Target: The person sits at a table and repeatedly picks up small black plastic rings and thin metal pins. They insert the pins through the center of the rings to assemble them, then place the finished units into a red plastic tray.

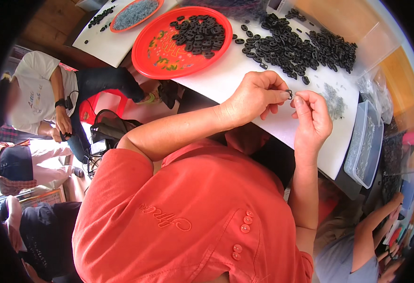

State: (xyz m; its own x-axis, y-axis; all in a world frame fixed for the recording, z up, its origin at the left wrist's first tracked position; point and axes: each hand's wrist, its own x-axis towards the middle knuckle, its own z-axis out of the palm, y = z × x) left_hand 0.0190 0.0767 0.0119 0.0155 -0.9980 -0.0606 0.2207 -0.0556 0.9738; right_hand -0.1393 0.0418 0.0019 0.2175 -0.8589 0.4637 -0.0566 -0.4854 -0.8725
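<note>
My left hand (256, 96) pinches a small black oval piece (289, 94) between thumb and fingertips, over the white table (249, 94). Close beside it, my right hand (312, 115) has thumb and forefinger pressed together; whatever is between them is too small to make out. Beyond my hands spreads a loose heap of black oval pieces (282, 45), some with visible holes. A round red tray (145, 49) at the far left bears more black pieces (200, 35). Tiny clear bits (334, 101) lie scattered on the table beyond my right hand.
A clear plastic tub (350, 158) with small clear bits stands at the table's right edge, next to crumpled plastic bags (374, 92). Farther left is an orange tray (114, 28) of greyish bits. Other people (39, 89) sit to the left, and one (346, 257) works at the right.
</note>
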